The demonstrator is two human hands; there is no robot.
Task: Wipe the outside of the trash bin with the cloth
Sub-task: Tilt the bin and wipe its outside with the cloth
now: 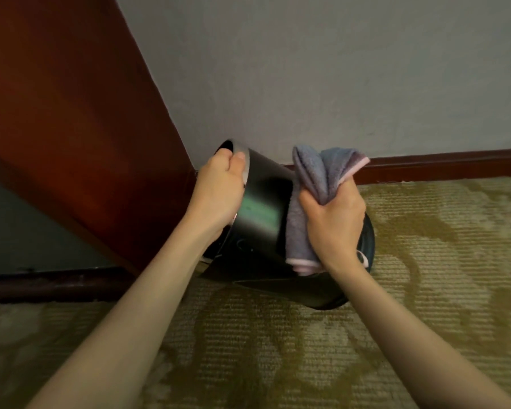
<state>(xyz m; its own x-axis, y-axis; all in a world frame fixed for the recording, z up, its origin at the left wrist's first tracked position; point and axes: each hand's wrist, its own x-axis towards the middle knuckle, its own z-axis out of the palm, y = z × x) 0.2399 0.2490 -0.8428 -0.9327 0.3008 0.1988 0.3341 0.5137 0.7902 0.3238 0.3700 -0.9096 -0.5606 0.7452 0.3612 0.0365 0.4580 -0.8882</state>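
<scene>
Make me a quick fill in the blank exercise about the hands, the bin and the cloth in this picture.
1. The left hand has its grip on the trash bin's ____.
2. The cloth is bunched in the ____ hand.
3. The bin is ____ rather than upright.
4. The floor under the bin is covered with ____.

Missing words: rim; right; tilted; carpet

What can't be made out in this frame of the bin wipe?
Head view, the only one:
- Trash bin inside: the opening faces away, left hand covers the rim.
- Bin's far side and base: hidden by its own body.
- Bin wall under the cloth: covered by cloth and right hand.
</scene>
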